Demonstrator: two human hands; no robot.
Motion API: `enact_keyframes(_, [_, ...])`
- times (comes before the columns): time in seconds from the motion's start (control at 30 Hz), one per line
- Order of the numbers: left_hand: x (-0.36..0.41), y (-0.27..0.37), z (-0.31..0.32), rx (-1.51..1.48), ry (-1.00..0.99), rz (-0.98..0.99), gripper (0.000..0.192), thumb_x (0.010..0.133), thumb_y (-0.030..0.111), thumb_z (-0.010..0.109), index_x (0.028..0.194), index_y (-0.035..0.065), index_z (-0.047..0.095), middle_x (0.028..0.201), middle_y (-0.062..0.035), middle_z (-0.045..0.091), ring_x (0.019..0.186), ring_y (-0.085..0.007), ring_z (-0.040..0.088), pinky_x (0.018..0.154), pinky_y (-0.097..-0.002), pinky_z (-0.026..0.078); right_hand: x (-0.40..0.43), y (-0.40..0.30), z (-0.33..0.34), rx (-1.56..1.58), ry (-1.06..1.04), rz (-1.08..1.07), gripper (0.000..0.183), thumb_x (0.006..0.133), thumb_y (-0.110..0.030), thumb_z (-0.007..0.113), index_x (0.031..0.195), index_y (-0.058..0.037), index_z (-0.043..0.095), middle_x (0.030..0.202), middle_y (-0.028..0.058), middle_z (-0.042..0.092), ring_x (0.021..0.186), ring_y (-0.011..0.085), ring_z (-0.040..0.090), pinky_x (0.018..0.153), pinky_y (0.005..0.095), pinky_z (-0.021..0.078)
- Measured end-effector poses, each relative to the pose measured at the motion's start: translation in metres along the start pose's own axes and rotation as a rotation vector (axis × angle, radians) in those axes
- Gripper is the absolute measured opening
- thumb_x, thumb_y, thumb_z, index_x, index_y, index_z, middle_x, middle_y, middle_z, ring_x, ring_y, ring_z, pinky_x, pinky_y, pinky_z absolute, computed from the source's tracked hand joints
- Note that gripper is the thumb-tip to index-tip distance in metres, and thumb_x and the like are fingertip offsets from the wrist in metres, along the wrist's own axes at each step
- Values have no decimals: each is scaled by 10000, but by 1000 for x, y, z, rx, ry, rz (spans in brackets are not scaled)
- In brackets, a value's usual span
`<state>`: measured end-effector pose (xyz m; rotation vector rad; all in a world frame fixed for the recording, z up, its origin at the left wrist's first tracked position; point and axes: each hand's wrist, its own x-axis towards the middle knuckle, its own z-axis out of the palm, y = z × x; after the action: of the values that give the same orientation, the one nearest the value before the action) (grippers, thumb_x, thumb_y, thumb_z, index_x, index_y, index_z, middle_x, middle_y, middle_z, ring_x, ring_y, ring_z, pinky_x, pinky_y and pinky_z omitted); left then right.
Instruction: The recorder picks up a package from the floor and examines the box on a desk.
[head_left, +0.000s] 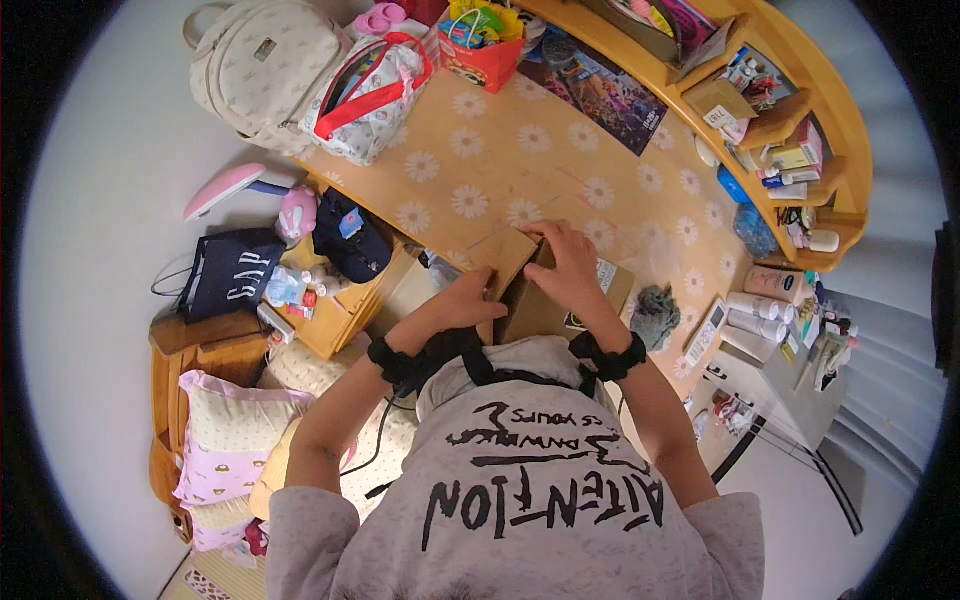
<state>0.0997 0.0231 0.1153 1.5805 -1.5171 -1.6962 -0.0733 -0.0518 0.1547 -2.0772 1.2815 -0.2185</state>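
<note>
A brown cardboard box (529, 311) stands at the near edge of the desk, close to my body, with a raised flap (510, 259) on its left side. My left hand (474, 300) is at the outer left side of that flap, its thumb pointing right across the box's opening. My right hand (564, 259) reaches over the top corner of the flap, with fingertips on or near its edge and the thumb apart from them. The box's inside looks dark, and its contents are hidden. A printed label (606, 274) lies on the box's right part.
The desk (469, 172) has a daisy-patterned cover. A backpack (262, 75), a white pouch (367, 105) and a red gift bag (480, 60) stand at the back left. A grey-green cloth bundle (655, 319) lies to the right. A wooden shelf (817, 135) curves along the far right.
</note>
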Motion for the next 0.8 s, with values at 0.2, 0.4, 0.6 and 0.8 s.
enact_keyframes(0.2, [9,6,-5,63,-76,-32,584,648,241,636,1085,-86,426,962,-232,535,904,-305,528,762,-338,420,7,7,-8,114,35,48,316,661,-130,578,976,-116,563,899,120,526,836,302,510,833,391,379])
enact_keyframes(0.4, [9,11,-7,67,-113,-79,604,655,267,636,1111,-67,423,985,-220,532,927,-303,523,777,-334,417,22,16,-20,269,11,18,224,647,-73,580,861,-32,631,759,159,615,666,267,599,618,310,475])
enact_keyframes(0.6, [11,15,-6,120,-85,-17,632,650,278,635,1131,-68,413,1007,-231,524,949,-315,518,807,-341,414,29,29,-31,337,-91,54,255,630,-29,579,876,-28,645,760,155,633,679,211,619,613,287,477])
enact_keyframes(0.8, [10,32,-11,114,-131,-39,639,638,286,628,1119,-78,419,1048,-256,507,989,-347,501,839,-354,406,22,22,-44,456,-42,110,278,655,-10,554,919,-30,639,796,155,640,705,205,622,621,287,481])
